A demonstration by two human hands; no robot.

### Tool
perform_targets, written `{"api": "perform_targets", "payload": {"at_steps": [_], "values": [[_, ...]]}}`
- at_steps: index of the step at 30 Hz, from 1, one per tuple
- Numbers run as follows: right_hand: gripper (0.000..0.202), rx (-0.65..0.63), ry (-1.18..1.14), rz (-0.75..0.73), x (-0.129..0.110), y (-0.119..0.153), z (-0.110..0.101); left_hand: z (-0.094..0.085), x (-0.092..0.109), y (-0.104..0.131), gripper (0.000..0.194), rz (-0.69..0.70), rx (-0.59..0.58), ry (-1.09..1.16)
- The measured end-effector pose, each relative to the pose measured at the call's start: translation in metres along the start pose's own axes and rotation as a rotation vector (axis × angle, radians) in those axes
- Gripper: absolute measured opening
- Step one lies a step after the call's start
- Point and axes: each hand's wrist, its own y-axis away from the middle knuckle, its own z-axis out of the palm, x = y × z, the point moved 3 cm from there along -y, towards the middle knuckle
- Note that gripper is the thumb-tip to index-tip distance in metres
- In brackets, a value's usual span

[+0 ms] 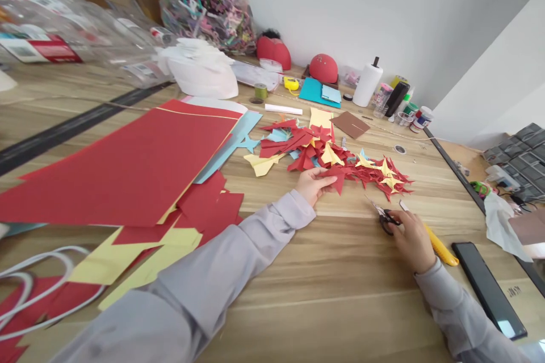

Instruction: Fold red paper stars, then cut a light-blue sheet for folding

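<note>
Between the thumb and fingers of my left hand (314, 185) is a small piece of folded red paper (337, 179). My right hand (412, 241) is closed around the black handles of a pair of scissors (385, 220), whose blades point up and left, low over the table. A yellow utility knife (440, 247) lies just beyond my right hand. In front of my left hand spreads a heap of red, yellow and blue paper scraps (304, 147). To its right sits a cluster of cut red and yellow paper stars (385, 174).
Large red paper sheets (128, 164) cover the left of the table, with yellow strips (100, 258) and a white cable (63, 261) below. A black phone (489, 289) lies at right. Behind are stacked white paper cups (202, 71), a tape measure (291, 84) and several bottles.
</note>
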Motion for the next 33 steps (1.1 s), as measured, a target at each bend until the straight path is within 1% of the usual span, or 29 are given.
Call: {"api": "perform_targets", "payload": {"at_steps": [2,3,5,6,8,11,13,16,20,22,27,30,33], "values": [[0.025,0.013,-0.372,0.171,-0.011,-0.005,0.003,0.0,0.001,-0.001,0.032,-0.013,-0.008,0.013],[0.031,-0.009,-0.591,0.246,-0.018,-0.007,0.006,0.0,0.001,-0.001,0.032,-0.021,-0.011,0.019],[0.038,-0.099,-0.991,0.349,-0.036,-0.013,0.015,0.0,0.001,-0.001,0.032,-0.034,-0.019,0.027],[0.037,-0.152,-1.143,0.401,-0.045,-0.017,0.019,0.0,0.002,-0.001,0.032,-0.037,-0.024,0.03],[0.036,-0.282,-1.393,0.497,-0.061,-0.023,0.031,0.001,0.003,0.001,0.032,-0.034,-0.041,0.028],[0.047,-0.418,-1.64,0.572,-0.075,-0.029,0.046,0.002,0.005,0.003,0.031,-0.026,-0.049,0.025],[0.043,-0.458,-1.708,0.587,-0.078,-0.03,0.053,0.003,0.006,0.004,0.031,-0.025,-0.044,0.024],[0.032,-0.526,-1.739,0.57,-0.078,-0.027,0.058,0.003,0.006,0.004,0.031,-0.025,-0.044,0.014],[0.029,-0.725,-1.829,0.525,-0.077,-0.021,0.058,0.002,0.005,0.003,0.034,-0.03,-0.049,-0.003],[0.031,-0.772,-1.847,0.503,-0.077,-0.019,0.057,0.002,0.005,0.003,0.034,-0.033,-0.056,-0.006],[0.047,-0.779,-1.788,0.454,-0.076,-0.016,0.057,0.003,0.008,0.006,0.029,-0.044,-0.058,-0.025],[0.051,-0.771,-1.718,0.393,-0.078,-0.015,0.055,0.004,0.009,0.007,0.027,-0.049,-0.067,-0.04],[0.053,-0.747,-1.646,0.371,-0.079,-0.015,0.055,0.004,0.009,0.007,0.029,-0.039,-0.068,-0.04]]}}
